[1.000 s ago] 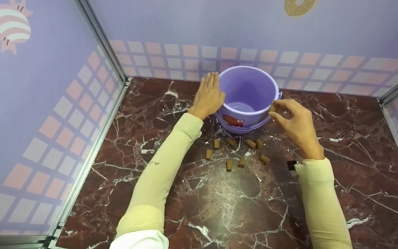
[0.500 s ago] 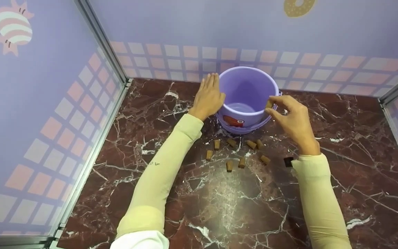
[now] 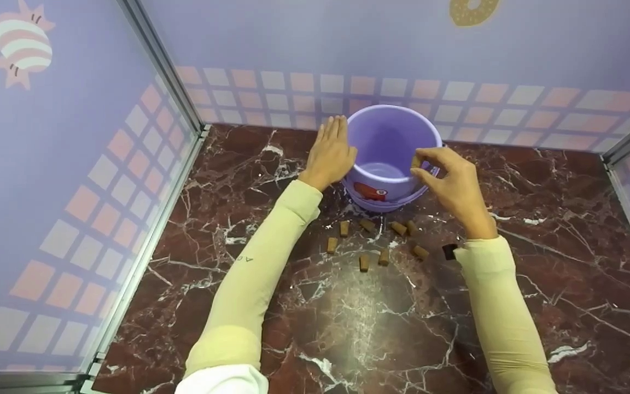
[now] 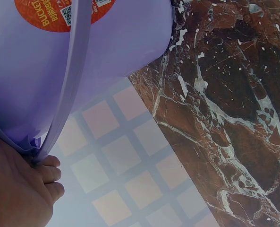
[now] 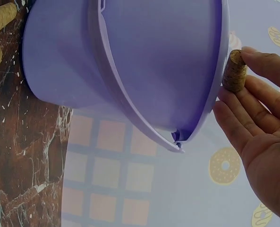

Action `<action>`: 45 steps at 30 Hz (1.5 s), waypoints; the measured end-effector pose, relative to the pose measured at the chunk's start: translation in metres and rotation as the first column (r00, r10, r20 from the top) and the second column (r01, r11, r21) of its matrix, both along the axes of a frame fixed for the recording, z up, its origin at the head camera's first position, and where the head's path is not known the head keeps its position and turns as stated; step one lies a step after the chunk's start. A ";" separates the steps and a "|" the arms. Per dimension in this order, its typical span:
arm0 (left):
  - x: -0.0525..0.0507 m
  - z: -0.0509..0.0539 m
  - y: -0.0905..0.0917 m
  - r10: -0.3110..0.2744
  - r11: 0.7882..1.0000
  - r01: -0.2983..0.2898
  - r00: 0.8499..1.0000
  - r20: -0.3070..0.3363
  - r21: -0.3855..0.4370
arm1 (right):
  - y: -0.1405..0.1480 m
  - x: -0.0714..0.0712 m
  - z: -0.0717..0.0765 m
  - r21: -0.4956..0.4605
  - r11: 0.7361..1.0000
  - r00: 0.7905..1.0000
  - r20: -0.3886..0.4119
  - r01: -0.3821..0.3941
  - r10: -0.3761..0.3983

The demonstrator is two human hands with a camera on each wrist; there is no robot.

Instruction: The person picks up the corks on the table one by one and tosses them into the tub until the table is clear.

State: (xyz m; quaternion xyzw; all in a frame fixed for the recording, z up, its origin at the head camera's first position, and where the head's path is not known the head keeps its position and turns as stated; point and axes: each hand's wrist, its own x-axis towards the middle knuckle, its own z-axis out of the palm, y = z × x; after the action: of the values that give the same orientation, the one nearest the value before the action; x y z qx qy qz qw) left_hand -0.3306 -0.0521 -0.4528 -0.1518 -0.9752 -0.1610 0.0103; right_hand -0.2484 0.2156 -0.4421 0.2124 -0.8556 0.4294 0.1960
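Cork stopper (image 3: 416, 161) first: in the head view it sits between the thumb and fingertips of your right hand (image 3: 455, 186), over the right part of the mouth of the purple plastic bucket (image 3: 394, 189). Your left hand (image 3: 330, 156) lies against the bucket's opposite side, its fingers straight and close together. This view alone gives you the whole spread on the red marble-patterned table (image 3: 359, 334): eight loose corks (image 3: 384, 257) in front of the bucket, well apart from your left hand.

The left wrist view adds what is too small to read from above: the red label (image 4: 43, 16) carries the word BUCKET and a QR code. You also see the bucket's handle (image 4: 73, 71) running down to its hinge, right beside your left palm.

The right wrist view shows your grip best. You pinch the stopper, its flat end and speckled grain plain, with the thumb on one side and fingers on the other; it lies at your fingertips, clear of the palm. It is just beside the bucket's rim (image 5: 220, 66); you cannot tell whether they touch. Two of the loose corks show at this view's edge.
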 end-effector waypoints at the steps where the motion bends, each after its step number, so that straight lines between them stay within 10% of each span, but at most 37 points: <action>1: 0.000 0.000 0.000 0.000 1.000 0.000 1.000 -0.003 -0.003 | -0.001 -0.001 0.000 0.006 1.000 1.000 -0.005 -0.003 0.003; 45: 0.000 0.001 0.002 0.006 1.000 -0.006 1.000 0.004 0.002 | -0.017 -0.017 -0.006 0.070 0.996 0.998 0.013 -0.057 0.056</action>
State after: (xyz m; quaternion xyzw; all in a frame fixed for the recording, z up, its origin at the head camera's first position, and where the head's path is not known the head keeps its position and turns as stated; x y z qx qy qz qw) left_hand -0.3305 -0.0505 -0.4519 -0.1485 -0.9754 -0.1624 0.0090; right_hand -0.2657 0.1983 -0.4480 0.2409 -0.8650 0.4053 0.1717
